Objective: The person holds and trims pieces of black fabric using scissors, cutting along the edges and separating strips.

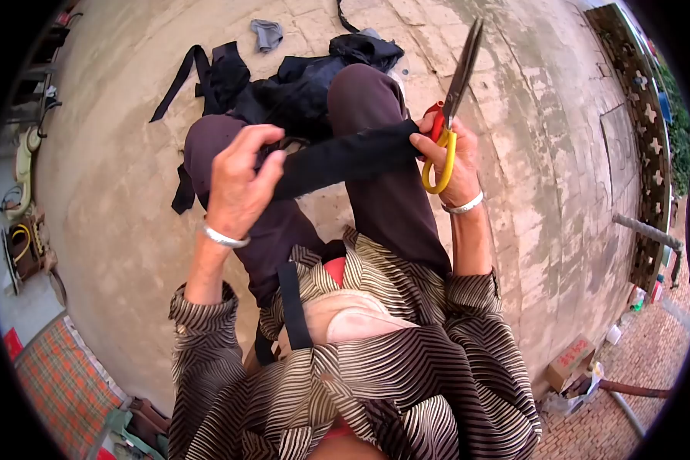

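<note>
A black cloth strip [345,160] stretches across my thighs. My right hand [454,157] pinches its right end between thumb and fingers. The same hand carries a pair of scissors [448,150] with red and yellow handles, its dark blades pointing up and away. At the strip's left end, my left hand [242,178] is raised with thumb and forefinger apart; its other fingers are partly hidden. Beyond my knees, a pile of black cloth [287,90] lies on the ground, with narrow bands trailing from it.
A small grey cloth [266,35] lies beyond the pile on the concrete ground [537,184]. At the lower right are a cardboard box [570,363] and a pole [632,389]. A plaid cloth [65,383] lies at lower left. A low openwork wall [642,115] borders the right.
</note>
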